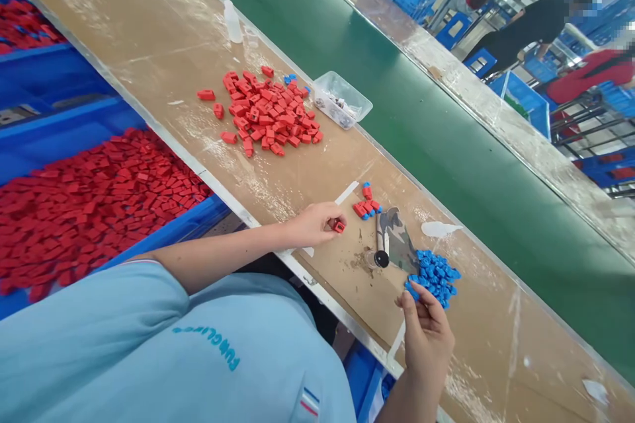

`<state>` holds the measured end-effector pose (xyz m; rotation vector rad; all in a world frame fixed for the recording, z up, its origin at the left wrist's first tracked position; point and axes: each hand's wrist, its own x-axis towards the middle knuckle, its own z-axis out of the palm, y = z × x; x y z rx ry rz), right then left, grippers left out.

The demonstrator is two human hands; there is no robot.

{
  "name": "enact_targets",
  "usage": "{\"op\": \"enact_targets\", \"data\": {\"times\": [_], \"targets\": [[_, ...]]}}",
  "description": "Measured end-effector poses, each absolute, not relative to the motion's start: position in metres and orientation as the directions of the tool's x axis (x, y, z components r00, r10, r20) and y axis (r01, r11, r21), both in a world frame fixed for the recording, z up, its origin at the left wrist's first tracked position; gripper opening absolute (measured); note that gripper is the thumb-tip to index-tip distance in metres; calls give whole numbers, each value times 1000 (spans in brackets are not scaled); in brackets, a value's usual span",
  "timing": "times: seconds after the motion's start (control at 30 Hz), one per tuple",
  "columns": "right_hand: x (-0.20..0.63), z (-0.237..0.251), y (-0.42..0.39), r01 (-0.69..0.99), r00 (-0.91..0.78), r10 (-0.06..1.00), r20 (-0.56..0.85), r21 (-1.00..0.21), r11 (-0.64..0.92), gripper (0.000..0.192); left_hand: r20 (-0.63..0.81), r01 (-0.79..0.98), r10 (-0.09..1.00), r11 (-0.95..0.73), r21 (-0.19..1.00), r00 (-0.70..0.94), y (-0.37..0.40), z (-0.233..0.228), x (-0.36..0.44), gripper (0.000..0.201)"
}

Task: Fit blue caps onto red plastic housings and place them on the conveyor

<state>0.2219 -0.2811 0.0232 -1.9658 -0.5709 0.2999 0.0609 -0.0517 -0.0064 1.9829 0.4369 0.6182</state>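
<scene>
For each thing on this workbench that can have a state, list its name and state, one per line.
left hand: grip shut on a red piece
right hand: fingertips at the blue pieces, grip unclear
red pieces: loose heap on the bench
clear tub: lidless, small parts inside
squeeze bottle: upright, capped
blue bin: full of red pieces

Red plastic caps pile (265, 112); blue plastic clips heap (435, 274); green conveyor belt (421, 119); camo-pattern cloth (399, 241); brown worn bench top (149, 26).

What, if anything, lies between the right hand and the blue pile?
Nothing visible: the right hand has its fingertips at the near edge of the blue pile. The camouflage-patterned tool lies beside the pile, off that path.
</scene>
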Motion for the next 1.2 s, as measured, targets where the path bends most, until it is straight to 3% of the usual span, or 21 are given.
{"op": "enact_targets", "data": {"times": [0.13,0.3,0.47,0.57,0.77,0.93,1.2], "targets": [[219,20,-277,265,800,600,14,-905,-332,43,239,-2,442,-473,881,864,-63,-16,65,15],[220,16,-270,403,751,651,112,-859,-316,35,253,-32,376,-505,863,891,-70,-19,65,11],[225,23,-261,716,611,743,272,-590,-373,27,252,-60,396,-438,897,883,-83,-20,65,20],[229,25,-257,812,516,798,310,-475,-340,28,235,-58,407,-403,914,882,-90,-23,67,23],[236,19,-253,874,428,855,295,-376,-308,32,206,-42,381,-398,916,901,-94,-29,70,36],[237,18,-252,910,370,876,308,-312,-274,33,202,-38,390,-390,920,898,-94,-32,70,34],[235,18,-249,913,367,885,286,-294,-284,34,239,-88,357,-390,917,903,-93,-32,70,37]]}}
